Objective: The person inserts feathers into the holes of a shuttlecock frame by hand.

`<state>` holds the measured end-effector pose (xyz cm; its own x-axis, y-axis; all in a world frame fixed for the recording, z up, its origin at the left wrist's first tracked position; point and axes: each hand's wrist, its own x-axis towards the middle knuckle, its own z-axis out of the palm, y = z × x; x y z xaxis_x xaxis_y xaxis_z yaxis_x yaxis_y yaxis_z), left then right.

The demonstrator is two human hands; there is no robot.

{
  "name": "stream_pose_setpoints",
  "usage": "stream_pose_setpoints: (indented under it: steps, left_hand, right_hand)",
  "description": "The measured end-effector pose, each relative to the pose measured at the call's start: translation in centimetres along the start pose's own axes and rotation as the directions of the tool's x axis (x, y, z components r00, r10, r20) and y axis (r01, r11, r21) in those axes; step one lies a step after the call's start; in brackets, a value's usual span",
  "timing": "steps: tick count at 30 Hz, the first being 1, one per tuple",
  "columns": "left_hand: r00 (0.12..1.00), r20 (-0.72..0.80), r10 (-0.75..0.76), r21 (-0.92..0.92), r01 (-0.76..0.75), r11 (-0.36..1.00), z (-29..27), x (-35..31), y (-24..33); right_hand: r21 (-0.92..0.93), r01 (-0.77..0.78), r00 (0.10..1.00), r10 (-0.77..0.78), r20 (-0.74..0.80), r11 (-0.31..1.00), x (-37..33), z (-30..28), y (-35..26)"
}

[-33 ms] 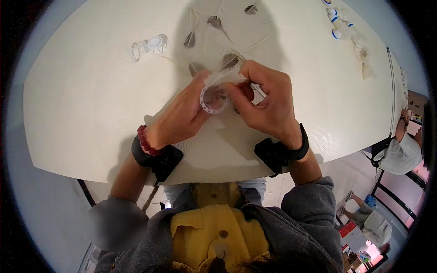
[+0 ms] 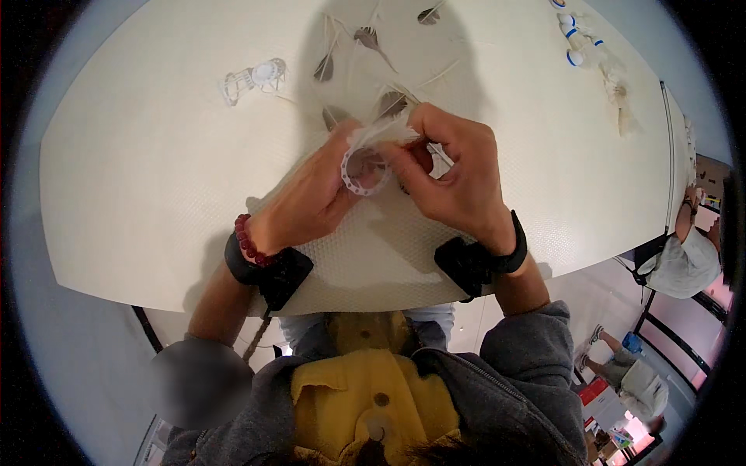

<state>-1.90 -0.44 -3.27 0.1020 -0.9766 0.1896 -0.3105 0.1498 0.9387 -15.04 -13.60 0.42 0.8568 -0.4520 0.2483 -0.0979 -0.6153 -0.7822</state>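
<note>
Both hands meet over the counter (image 2: pixel 155 233) around a small white hoop (image 2: pixel 364 172): left hand (image 2: pixel 311 203) cradles it, fingers closed on its rim, while right hand (image 2: pixel 454 182) pinches a pale strip (image 2: pixel 381 132) at its top. Loose feathers (image 2: pixel 371 37) lie beyond. Pulled too hard, the strip could slip off. Nothing has shifted since the earlier frame.

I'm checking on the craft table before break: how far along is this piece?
In hand: left hand and right hand both pinch a small white scalloped ring. A similar white piece lies apart, maybe finished. Loose feathers lie unused on the table.
</note>
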Motion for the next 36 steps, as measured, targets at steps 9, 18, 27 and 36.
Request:
stream_pose_setpoints:
  steps: [9, 18, 27, 36]
  left_hand:
    - [0.998, -0.035, 0.059, 0.193, -0.051, 0.98, -0.2, -0.4, -0.8]
    - [0.999, -0.016, 0.037, 0.148, -0.034, 0.988, -0.3, -0.6, -0.7]
    - [0.998, 0.017, -0.063, 0.17, 0.059, 0.984, -0.1, -0.8, -0.6]
    - [0.995, -0.086, -0.056, 0.09, 0.063, 0.994, 0.1, -0.5, -0.7]
  right_hand:
    - [-0.026, 0.007, 1.0, -0.007, -0.021, 1.0, 0.1, -0.1, -0.4]
    - [0.087, 0.019, 0.999, -0.015, -0.042, 0.996, 0.1, 0.3, 0.2]
    - [0.011, -0.031, 1.0, 0.031, 0.007, 0.999, 0.0, 0.0, 0.1]
    - [0.248, 0.005, 0.995, 0.02, -0.101, 0.969, 0.5, -0.4, 0.8]
